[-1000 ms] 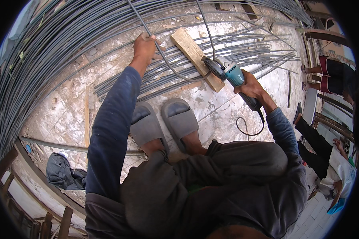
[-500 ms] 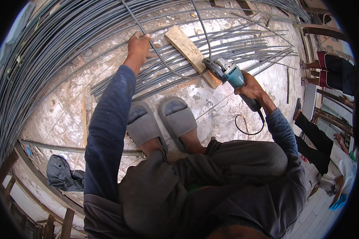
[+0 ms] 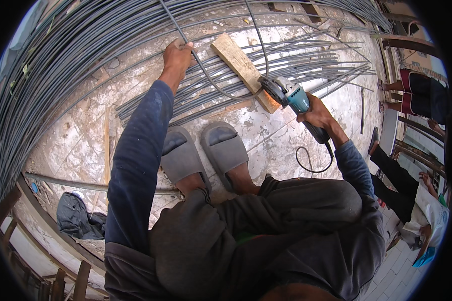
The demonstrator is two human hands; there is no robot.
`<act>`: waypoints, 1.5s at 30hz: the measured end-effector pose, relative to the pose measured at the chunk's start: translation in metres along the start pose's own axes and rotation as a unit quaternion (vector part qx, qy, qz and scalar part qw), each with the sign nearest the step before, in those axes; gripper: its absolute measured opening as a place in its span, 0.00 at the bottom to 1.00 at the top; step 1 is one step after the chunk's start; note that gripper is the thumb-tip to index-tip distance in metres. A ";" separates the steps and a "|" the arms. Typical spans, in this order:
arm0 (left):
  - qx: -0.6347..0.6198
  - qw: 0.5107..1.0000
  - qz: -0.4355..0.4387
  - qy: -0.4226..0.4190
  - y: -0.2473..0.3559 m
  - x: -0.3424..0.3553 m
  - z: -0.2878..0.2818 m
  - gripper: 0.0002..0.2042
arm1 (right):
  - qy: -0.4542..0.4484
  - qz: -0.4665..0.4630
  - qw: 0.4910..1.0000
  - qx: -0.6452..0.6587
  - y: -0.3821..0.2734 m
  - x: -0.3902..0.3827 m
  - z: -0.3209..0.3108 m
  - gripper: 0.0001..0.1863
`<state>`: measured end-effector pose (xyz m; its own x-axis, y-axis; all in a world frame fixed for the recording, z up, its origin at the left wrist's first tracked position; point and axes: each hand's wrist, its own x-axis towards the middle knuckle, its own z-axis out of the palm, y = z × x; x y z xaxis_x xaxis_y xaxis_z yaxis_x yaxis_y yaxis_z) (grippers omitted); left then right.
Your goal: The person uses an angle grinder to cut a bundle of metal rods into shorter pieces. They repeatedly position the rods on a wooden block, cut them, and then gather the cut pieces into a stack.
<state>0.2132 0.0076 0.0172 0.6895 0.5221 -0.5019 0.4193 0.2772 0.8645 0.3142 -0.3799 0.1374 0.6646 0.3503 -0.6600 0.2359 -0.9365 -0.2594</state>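
Holding the rod: the left hand [image 3: 178,57] has its thumb and forefinger closed on the thin steel rod [image 3: 173,20]; how tightly the other fingers curl cannot be told.
Rod by the left fingers: it crosses at their tips, running up toward the top edge on one side and curving down and right on the other, its low end reaching the wood.
Holding the grinder: the right hand [image 3: 317,113] is wrapped around the teal and black grinder [image 3: 298,100], its fingers closed on the body.
Grinder by the right fingers: its metal head and dark wheel [image 3: 272,92] stick out beyond them, up and to the left.
Wheel and rod: they meet over the plank [image 3: 236,57]; the exact contact is hidden.
Glow: orange light shows on the plank just below the wheel.
Under the plank: a loose bundle of rods [image 3: 306,65] lies on the stained floor [image 3: 281,145].
Cord: the black cord [image 3: 311,171] loops below the grinder.
Feet: grey slippers [image 3: 183,160], side by side near the bundle.
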 end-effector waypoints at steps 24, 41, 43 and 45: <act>0.000 1.000 0.012 0.004 -0.005 0.005 0.001 0.11 | -0.001 -0.002 1.000 -0.001 0.001 0.004 0.000 0.39; 0.009 1.000 0.024 0.003 -0.006 0.006 0.000 0.11 | -0.010 0.014 1.000 -0.003 0.001 -0.001 0.001 0.38; 0.000 1.000 0.025 0.002 -0.005 0.005 0.000 0.12 | -0.011 0.010 1.000 0.003 0.001 -0.001 0.002 0.38; 0.001 1.000 0.023 -0.003 -0.004 0.004 -0.001 0.12 | -0.015 0.006 1.000 0.014 0.002 -0.001 0.002 0.38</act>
<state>0.2141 0.0092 0.0122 0.7117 0.5288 -0.4624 0.3887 0.2518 0.8863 0.3126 -0.3825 0.1367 0.6458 0.3406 -0.6833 0.2084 -0.9396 -0.2714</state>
